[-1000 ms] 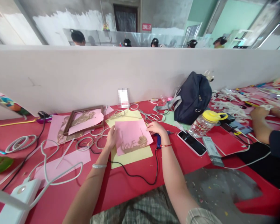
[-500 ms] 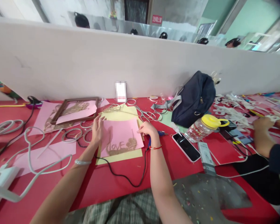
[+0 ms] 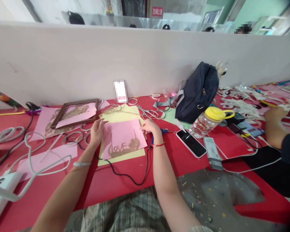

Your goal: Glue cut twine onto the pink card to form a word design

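Observation:
A pink paper sheet (image 3: 120, 132) with brown cord-like lines and the letters LOVE lies over a yellow sheet (image 3: 125, 157) in front of me. My left hand (image 3: 97, 131) grips the pink sheet's left edge, its fingers near the upper corner. At the upper right edge, my right hand (image 3: 150, 126) pinches the same sheet between thumb and fingers. Just under my right wrist is a blue-handled tool (image 3: 163, 131) with a black cord (image 3: 125, 174); most of its body is hidden. Scissors (image 3: 151, 113) lie beyond my right hand.
Left stands a brown frame (image 3: 74, 124) over pink paper, near white cables (image 3: 33, 158) and a power strip (image 3: 4, 190). To the right are a phone (image 3: 191, 143), a yellow-lidded bottle (image 3: 205, 122) and a dark backpack (image 3: 198, 93). Another person's hand (image 3: 276, 117) works farther right.
The pink sheet has turned slightly counterclockwise between my hands, its right side shifting away from me. The camera view has also shifted a little.

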`<state>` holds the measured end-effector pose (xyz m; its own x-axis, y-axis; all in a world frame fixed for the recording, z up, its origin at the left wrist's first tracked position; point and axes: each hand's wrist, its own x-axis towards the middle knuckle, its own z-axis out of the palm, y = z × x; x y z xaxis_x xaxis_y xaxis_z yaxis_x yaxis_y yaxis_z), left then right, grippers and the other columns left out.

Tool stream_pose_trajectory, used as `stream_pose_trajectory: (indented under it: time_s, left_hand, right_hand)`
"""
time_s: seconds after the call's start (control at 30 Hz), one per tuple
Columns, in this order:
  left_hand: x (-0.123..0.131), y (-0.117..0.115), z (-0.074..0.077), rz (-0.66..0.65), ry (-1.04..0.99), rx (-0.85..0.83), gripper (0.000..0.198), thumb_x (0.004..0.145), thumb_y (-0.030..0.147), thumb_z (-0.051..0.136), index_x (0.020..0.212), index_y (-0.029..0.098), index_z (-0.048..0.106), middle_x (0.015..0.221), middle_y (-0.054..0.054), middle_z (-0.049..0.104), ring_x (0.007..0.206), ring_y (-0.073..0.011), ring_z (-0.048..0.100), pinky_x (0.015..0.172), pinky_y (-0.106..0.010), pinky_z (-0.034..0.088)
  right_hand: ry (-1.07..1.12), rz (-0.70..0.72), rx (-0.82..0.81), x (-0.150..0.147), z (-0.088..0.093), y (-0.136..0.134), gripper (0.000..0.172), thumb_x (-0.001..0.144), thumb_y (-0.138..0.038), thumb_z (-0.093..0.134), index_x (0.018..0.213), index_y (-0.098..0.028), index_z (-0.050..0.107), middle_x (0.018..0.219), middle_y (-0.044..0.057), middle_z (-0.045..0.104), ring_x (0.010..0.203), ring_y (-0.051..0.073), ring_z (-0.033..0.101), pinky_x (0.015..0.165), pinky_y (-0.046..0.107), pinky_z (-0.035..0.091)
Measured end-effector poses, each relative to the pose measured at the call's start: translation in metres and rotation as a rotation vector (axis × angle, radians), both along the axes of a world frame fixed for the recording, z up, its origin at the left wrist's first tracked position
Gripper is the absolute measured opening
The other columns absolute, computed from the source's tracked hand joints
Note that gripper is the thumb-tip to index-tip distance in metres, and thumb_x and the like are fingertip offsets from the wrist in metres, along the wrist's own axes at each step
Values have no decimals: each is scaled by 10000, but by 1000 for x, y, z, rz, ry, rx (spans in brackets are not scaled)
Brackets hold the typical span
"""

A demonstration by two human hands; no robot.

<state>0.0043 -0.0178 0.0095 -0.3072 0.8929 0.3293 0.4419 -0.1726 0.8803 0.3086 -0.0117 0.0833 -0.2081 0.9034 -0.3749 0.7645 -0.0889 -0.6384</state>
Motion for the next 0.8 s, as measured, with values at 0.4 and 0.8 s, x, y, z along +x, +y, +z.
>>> stream_pose_trajectory:
  time_s: [0.4,0.8]
  left_hand:
    - [0,1,-3,-71,-63,-42,383,806,374,671,1129,169,676,912,-84,752,788,-206,696,665,-285,519]
    - [12,-11,8,-147,264,-36,241,822,353,679,981,199,775,1011,-107,797,904,-271,706,861,-384,559]
  right_hand:
    - [-28,-92,147,-1,-6,1,205,1001,-168,593,919,-108,771,881,125,816,593,109,692,550,173,487]
    - [-236,-149,408,-16,-16,3,202,943,-188,659,1087,-161,797,1187,146,793,1129,239,720,964,274,514]
